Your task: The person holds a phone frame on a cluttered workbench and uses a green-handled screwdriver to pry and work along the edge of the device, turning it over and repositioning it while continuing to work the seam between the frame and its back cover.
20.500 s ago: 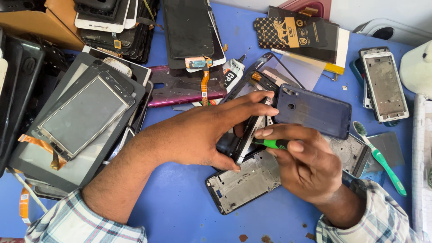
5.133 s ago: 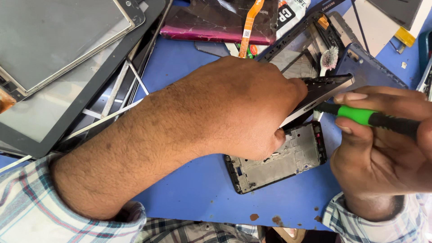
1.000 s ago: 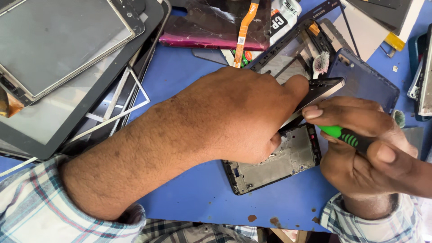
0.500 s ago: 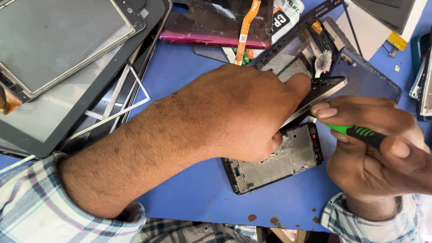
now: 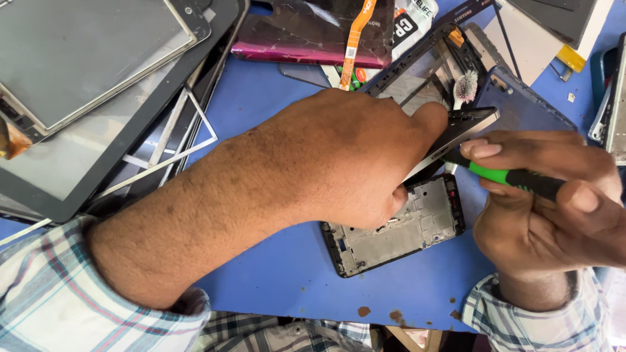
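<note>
1. One phone body (image 5: pixel 466 124), tilted up near the blue table's (image 5: pixel 274 274) middle; left hand (image 5: pixel 339 156) pinches it.
2. Right hand (image 5: pixel 554 202) closed around one green-handled screwdriver (image 5: pixel 505 176), tip at phone.
3. One open phone frame (image 5: pixel 398 228) lies beneath.
4. One white label packet (image 5: pixel 414 19), far edge.

Phone repair workshop: blue bench (image 5: pixel 274 85) strewn with stripped screens (image 5: pixel 85 58).
</note>
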A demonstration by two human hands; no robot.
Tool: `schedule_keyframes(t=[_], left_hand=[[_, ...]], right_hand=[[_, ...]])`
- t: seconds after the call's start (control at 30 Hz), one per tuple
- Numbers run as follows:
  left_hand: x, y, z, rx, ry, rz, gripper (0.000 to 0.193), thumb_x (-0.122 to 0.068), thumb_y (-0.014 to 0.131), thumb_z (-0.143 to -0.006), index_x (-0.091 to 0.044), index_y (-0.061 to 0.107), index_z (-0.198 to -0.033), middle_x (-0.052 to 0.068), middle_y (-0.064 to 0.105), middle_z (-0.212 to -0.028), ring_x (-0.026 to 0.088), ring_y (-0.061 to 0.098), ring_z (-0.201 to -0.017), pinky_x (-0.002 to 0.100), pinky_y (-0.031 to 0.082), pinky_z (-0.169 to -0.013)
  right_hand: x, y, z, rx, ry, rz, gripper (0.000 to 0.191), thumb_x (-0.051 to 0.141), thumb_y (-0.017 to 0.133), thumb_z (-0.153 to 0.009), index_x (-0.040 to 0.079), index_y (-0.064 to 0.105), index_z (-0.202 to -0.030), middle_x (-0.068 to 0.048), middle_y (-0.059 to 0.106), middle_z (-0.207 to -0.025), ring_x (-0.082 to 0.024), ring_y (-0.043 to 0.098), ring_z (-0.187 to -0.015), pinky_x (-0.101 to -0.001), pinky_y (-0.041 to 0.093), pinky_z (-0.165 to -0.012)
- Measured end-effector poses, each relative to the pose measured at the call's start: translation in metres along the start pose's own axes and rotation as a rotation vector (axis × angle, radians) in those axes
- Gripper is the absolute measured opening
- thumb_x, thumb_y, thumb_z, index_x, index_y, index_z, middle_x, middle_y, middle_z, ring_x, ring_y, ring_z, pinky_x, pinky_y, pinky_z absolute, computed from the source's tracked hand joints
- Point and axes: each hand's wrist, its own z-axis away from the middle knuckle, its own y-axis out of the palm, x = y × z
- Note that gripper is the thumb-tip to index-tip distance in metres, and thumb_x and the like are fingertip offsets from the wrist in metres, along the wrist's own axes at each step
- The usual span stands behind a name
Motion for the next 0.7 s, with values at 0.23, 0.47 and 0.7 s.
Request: schedule_keyframes(t=[0.23,0.47,0.7], left_hand=[[-0.002,-0.003,0.000,0.042,-0.031,0.010,0.055,-0.031,0.077,-0.081,-0.007,0.048,-0.122,0.012,0.073,-0.084,0.035,0.074,-0.085,0.052,0.059,-0.071],[-0.001,0.000,0.000,0.027,-0.013,-0.006,0.054,-0.031,0.077,-0.081,-0.007,0.048,-0.120,0.013,0.073,-0.083,0.035,0.074,-0.085,0.053,0.059,-0.071],[0.000,-0.001,0.000,0.020,-0.004,-0.013,0.052,-0.031,0.077,-0.080,-0.008,0.049,-0.118,0.013,0.072,-0.083,0.036,0.074,-0.085,0.054,0.058,-0.071]], right_hand=[[-0.007,0.004,-0.005,-0.027,-0.055,-0.116,0.072,-0.006,0.062,-0.101,0.028,0.034,-0.159,-0.019,0.062,-0.111,-0.029,0.074,-0.091,-0.0396,0.070,-0.081],[-0.014,-0.002,0.002,-0.043,-0.052,-0.100,0.077,-0.008,0.072,-0.101,0.031,0.039,-0.158,-0.015,0.066,-0.106,-0.028,0.075,-0.087,-0.0367,0.069,-0.079],[0.003,0.003,0.000,-0.013,0.029,-0.072,0.078,-0.021,0.054,-0.107,0.030,0.032,-0.162,-0.021,0.065,-0.105,-0.032,0.077,-0.089,-0.0414,0.065,-0.083]])
